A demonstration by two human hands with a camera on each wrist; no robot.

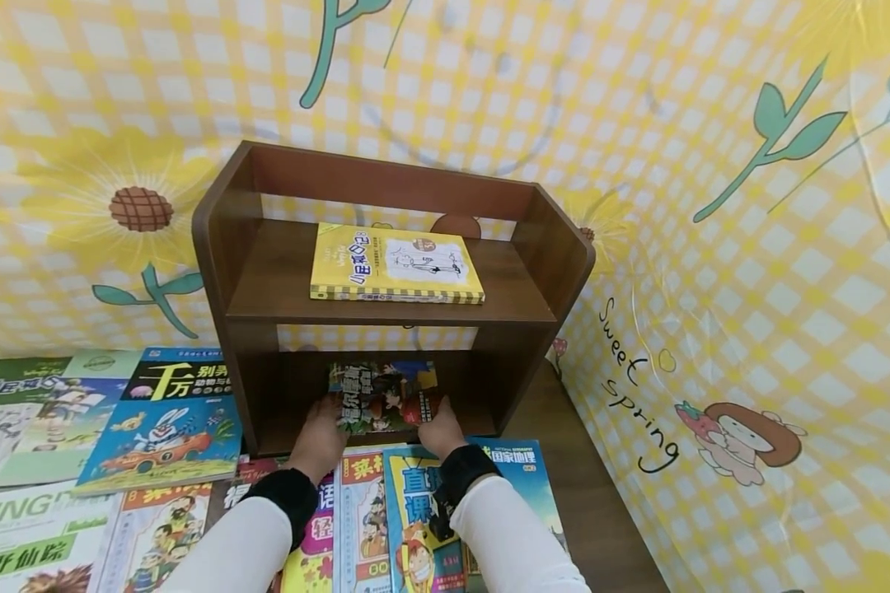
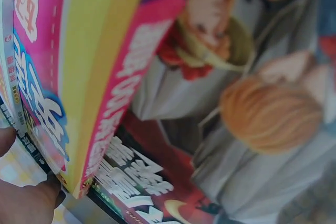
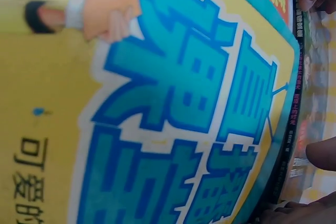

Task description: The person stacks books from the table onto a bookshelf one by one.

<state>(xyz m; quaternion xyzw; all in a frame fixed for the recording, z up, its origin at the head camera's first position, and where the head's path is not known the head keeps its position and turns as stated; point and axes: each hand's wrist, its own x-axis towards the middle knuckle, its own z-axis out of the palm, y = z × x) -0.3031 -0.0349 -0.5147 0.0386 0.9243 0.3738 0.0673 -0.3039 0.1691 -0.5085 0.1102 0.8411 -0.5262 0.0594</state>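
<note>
A dark book with a colourful cartoon cover [image 1: 381,395] lies face up in the lower compartment of a small brown bookshelf [image 1: 393,317]. My left hand [image 1: 320,436] grips its left edge, and my right hand [image 1: 439,430] holds the right edge. In the left wrist view, the left hand's thumb and a fingertip [image 2: 29,200] show at the lower left. The right wrist view catches the book's dark spine [image 3: 297,77] between the two hands, with right-hand fingers [image 3: 299,213] at the lower right.
On the upper shelf lies a yellow book [image 1: 396,263]. Several books and magazines cover the table in front and to the left, among them a blue rabbit-cover book [image 1: 166,428] and a yellow-blue one [image 1: 415,527]. Yellow checked cloth [image 1: 712,329] hangs behind and at the right.
</note>
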